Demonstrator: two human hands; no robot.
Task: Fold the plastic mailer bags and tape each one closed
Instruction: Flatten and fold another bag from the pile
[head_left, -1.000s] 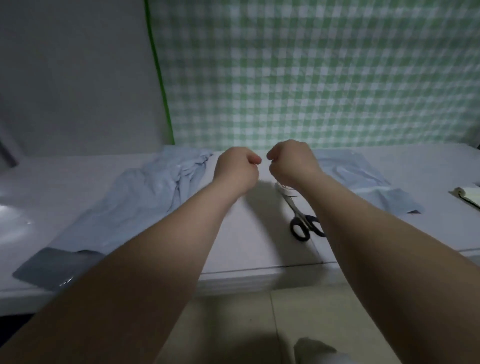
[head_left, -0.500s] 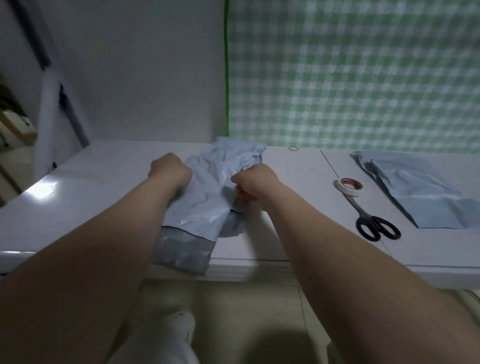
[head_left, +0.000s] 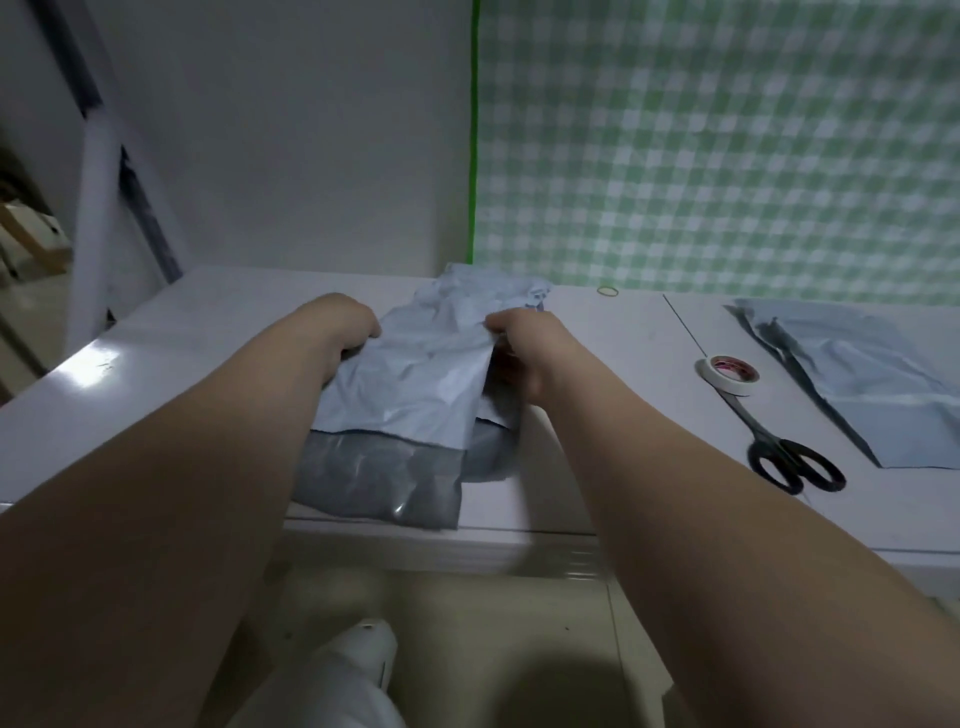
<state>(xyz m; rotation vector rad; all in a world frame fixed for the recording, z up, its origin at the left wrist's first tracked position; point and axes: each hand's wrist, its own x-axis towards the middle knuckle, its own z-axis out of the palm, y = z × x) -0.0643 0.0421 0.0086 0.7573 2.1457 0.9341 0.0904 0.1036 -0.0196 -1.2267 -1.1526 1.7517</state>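
Fingers (head_left: 370, 328) of the left hand (head_left: 345, 325) curl round the left edge of the mailer bag (head_left: 415, 384); the right hand (head_left: 522, 345) pinches its right edge. Seen from the head, the bag lies between both hands on the counter (head_left: 208, 322), long axis running from the near edge toward the wall, grey flap nearest the person. Off to the right lie the tape roll (head_left: 730, 375) and scissors (head_left: 789, 457), nearer the right hand.

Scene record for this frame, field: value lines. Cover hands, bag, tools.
left hand: grips left edge of crumpled pale blue-grey plastic mailer bag
right hand: pinches its right edge
tape: white roll of tape, untouched, on white table
scissors: black-handled scissors, blade tips at the roll
spare: second flat mailer bag, far right
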